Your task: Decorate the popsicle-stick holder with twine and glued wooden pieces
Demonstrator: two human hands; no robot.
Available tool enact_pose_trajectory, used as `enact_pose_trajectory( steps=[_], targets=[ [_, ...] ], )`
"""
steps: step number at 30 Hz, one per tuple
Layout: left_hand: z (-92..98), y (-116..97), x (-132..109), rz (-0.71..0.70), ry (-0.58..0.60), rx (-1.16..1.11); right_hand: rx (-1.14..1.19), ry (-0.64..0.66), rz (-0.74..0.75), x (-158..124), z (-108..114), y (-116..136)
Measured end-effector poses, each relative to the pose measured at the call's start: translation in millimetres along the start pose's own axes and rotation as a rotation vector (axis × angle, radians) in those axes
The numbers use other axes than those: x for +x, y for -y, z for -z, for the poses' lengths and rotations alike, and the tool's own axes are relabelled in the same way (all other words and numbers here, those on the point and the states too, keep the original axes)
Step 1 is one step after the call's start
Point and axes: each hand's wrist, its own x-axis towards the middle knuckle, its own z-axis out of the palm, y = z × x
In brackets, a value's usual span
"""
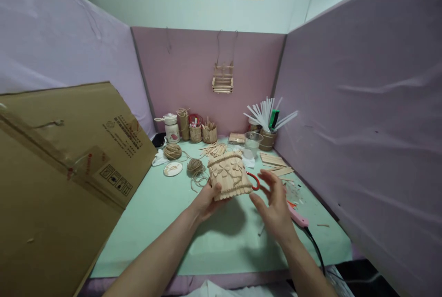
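My left hand grips a small round basket made of wooden craft sticks from below and holds it tilted above the green table. A twine band rings the basket's top and flat wooden shapes decorate its side. My right hand hovers just right of the basket with fingers spread, touching nothing. A red scissor handle shows between the basket and my right hand.
A large cardboard box leans over the table's left side. Twine balls, jars, loose craft sticks, a clear cup and a pot of white sticks line the back. A pink glue gun with a black cord lies at right.
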Motion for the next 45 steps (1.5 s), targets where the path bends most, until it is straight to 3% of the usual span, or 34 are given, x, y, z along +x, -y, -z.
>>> enact_pose_trajectory(
  steps=[3,7,13,16,22,27,30,34,38,41,45],
  targets=[
    [-4.3,0.6,-2.3,-0.058,0.073,0.03,0.166,0.204,-0.236,1.4,-7.9,-8.2],
    [-5.9,5.6,-3.9,-0.118,0.02,0.089,0.238,0.258,-0.353,3.3,-17.7,-13.9],
    [-2.8,10.7,-1.3,-0.205,-0.13,0.35,0.37,0.086,-0.45,1.3,-26.6,-25.4],
    [3.8,7.7,2.7,-0.3,-0.287,0.546,0.392,-0.049,-0.485,4.2,-23.1,-27.9],
    [24.6,-17.9,8.4,-0.47,-0.609,0.791,0.509,-0.215,-0.508,25.5,7.0,-21.8],
    [35.8,-45.2,8.8,-0.59,-0.842,0.769,0.582,-0.188,-0.488,36.7,29.9,-19.9],
    [36.0,-46.6,8.8,-0.576,-0.75,0.743,0.669,-0.118,-0.478,34.5,25.5,-19.4],
    [29.8,-29.9,6.7,-0.403,-0.375,0.711,0.666,-0.062,-0.535,25.6,2.0,-20.2],
    [22.6,-14.4,3.2,-0.177,-0.052,0.449,0.573,0.023,-0.551,16.0,-22.7,-21.3],
    [17.2,-12.8,0.6,-0.095,0.026,0.315,0.521,0.102,-0.5,10.1,-35.1,-21.5],
    [13.2,-18.0,-1.0,-0.119,-0.008,0.319,0.421,0.185,-0.379,5.2,-41.1,-25.4]
  ],
)
